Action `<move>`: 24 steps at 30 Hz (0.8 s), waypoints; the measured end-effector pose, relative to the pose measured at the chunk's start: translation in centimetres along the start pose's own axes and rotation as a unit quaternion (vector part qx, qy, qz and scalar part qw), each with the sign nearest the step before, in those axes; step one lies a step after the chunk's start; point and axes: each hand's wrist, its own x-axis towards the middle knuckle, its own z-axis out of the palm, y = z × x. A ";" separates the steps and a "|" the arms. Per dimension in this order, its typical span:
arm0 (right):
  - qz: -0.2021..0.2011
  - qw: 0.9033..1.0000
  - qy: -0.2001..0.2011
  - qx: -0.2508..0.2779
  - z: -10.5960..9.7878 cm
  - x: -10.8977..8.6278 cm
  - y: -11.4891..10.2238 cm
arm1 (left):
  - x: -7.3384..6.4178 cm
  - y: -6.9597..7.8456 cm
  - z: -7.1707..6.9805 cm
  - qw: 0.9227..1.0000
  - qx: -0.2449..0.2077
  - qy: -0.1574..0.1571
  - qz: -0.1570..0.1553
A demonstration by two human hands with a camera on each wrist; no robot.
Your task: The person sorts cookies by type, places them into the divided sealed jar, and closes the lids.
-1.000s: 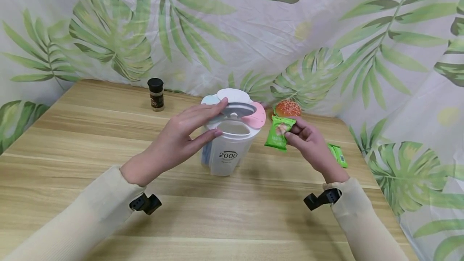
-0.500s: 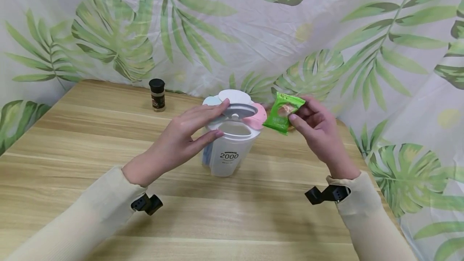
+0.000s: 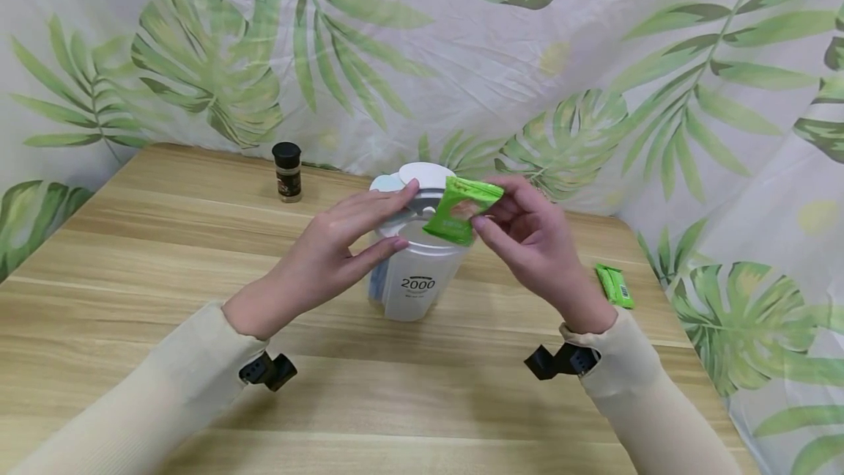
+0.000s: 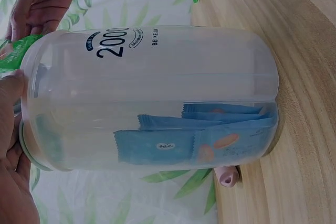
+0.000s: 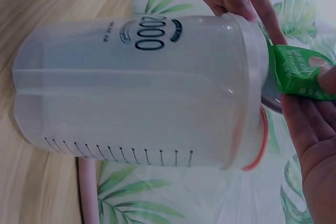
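A clear plastic storage container (image 3: 414, 292) marked 2000 stands upright on the table, one section's flap raised. My left hand (image 3: 306, 259) grips its lid, thumb at the front rim and fingers across the top. Several blue snack packets (image 4: 157, 142) lie inside one section, seen in the left wrist view. My right hand (image 3: 530, 240) pinches a green snack packet (image 3: 461, 211) between thumb and fingers. The packet hangs tilted over the open section; in the right wrist view the green packet (image 5: 296, 72) is beside the lid opening.
A black-capped spice jar (image 3: 287, 173) stands at the back left. Another green packet (image 3: 615, 286) lies near the table's right edge. Behind the container is a pink object (image 5: 88, 190), only partly visible. A leaf-patterned cloth (image 3: 369, 57) hangs behind the table.
My right hand has lifted the green packet, then carried it left over the container's opening. The hand now hides most of the sesame bun seen earlier. My left hand stays on the lid.
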 end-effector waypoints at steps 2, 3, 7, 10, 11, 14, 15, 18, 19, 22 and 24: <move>-0.010 1.000 -0.010 -0.003 0.4 0.1 0.1 | 0.0 0.0 0.0 1.000 0.001 -0.005 -0.003; -0.015 1.000 -0.013 -0.004 0.6 0.2 0.2 | 0.0 0.0 -0.1 1.000 0.002 -0.006 -0.003; -0.019 1.000 -0.020 -0.001 1.0 0.3 0.4 | 0.1 0.1 -0.1 1.000 0.003 -0.007 -0.001; -0.007 1.000 -0.028 -0.008 1.3 0.1 0.6 | 0.0 0.1 0.0 1.000 0.001 -0.006 0.000; -0.005 0.999 -0.031 -0.013 1.4 0.0 0.6 | 0.0 0.1 0.0 1.000 0.000 -0.006 0.000; -0.001 0.999 -0.041 -0.033 1.6 -0.2 0.8 | 0.0 0.1 -0.1 1.000 -0.003 -0.007 -0.002; -0.004 0.998 -0.045 -0.042 1.7 -0.2 0.8 | 0.0 0.1 -0.1 1.000 -0.003 -0.007 -0.002; -0.013 0.995 -0.057 -0.083 1.8 -0.2 0.8 | 0.0 0.1 -0.1 1.000 -0.003 -0.008 -0.003; -0.016 0.993 -0.061 -0.097 1.8 -0.2 0.7 | 0.0 0.1 -0.1 1.000 -0.003 -0.008 -0.003; -0.027 0.988 -0.069 -0.136 1.8 -0.3 0.7 | 0.0 0.1 -0.1 1.000 -0.001 -0.006 -0.002; -0.034 0.986 -0.072 -0.149 1.7 -0.4 0.8 | 0.1 0.1 -0.1 1.000 0.001 -0.005 -0.002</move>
